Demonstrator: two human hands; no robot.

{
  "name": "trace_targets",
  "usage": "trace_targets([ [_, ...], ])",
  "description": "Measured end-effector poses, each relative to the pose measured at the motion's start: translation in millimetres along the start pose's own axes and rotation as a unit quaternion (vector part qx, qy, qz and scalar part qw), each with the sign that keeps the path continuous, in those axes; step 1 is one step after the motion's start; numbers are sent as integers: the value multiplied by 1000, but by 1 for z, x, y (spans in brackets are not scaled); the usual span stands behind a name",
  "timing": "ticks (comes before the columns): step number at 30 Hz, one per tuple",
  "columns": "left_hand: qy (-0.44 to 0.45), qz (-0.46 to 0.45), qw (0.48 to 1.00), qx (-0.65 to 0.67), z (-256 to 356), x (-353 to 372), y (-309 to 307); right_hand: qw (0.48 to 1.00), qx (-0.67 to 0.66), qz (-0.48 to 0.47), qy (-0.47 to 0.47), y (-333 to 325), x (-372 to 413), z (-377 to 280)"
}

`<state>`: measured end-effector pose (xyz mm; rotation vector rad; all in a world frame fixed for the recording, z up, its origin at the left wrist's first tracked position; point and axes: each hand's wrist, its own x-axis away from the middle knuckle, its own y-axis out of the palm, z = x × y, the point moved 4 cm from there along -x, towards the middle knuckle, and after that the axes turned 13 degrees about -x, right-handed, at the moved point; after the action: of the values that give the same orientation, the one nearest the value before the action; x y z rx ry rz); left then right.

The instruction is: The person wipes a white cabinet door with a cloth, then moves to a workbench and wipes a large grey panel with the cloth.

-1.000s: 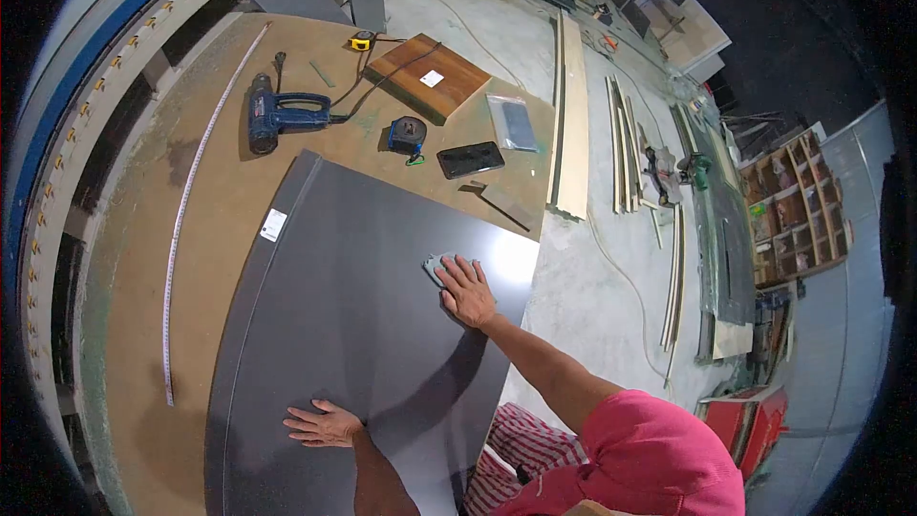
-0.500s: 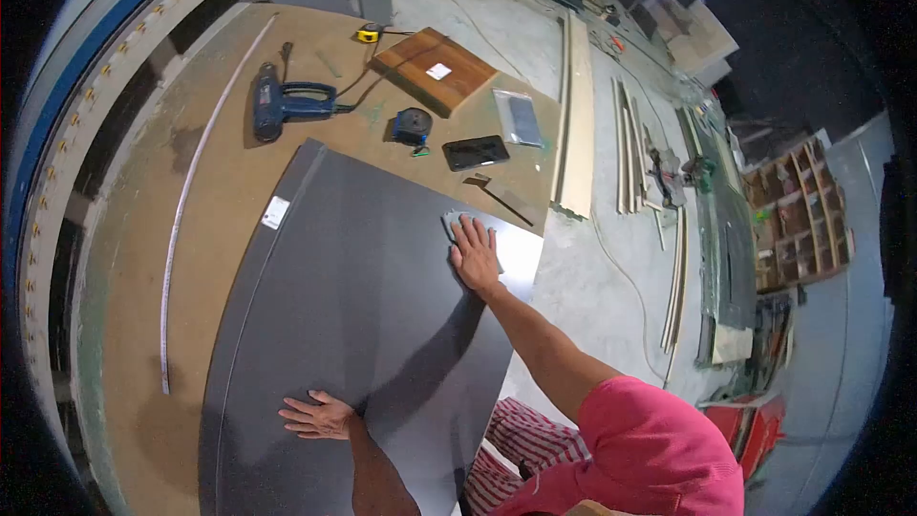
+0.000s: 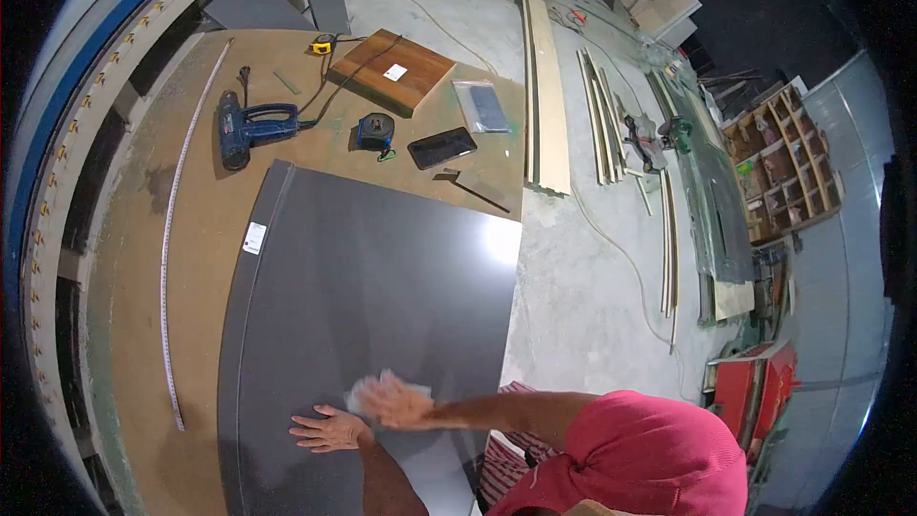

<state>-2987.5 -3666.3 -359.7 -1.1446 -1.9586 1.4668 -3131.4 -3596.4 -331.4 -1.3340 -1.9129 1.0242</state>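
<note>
A large dark grey panel with a white label near its left edge lies on the brown work table. Flat on its lower part rests my left hand, fingers spread, holding nothing. Just right of it, my right hand presses a pale cloth against the panel. The right hand is smeared by motion, and the cloth shows at both sides of it.
Past the panel lie a heat gun, a wooden block, a tape measure, a phone, a plastic packet and a thin square tool. A measuring strip runs along the left. Boards lie on the floor.
My right hand has moved with the cloth from the panel's far right corner down toward my left hand. The left hand stays spread on the panel. The whole view has shifted slightly.
</note>
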Motion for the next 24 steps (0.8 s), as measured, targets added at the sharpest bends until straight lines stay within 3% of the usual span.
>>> trace_targets([
  [1,-6,-1,1000,-5,0,0,-1,998,-29,-14,-56,14,9,-14],
  [5,1,4,1000,-11,0,2,-1,997,-58,13,-39,22,18,-17],
  [10,9,9,1000,-22,-1,1,3,995,-55,47,-74,-13,10,26],
  [12,7,4,1000,-18,-1,1,5,999,12,37,1,-28,1,59],
  [14,7,1,1000,-13,0,1,7,994,18,97,48,-57,-4,90],
  [24,-5,-25,1000,7,-1,0,3,948,59,193,247,-133,10,205],
])
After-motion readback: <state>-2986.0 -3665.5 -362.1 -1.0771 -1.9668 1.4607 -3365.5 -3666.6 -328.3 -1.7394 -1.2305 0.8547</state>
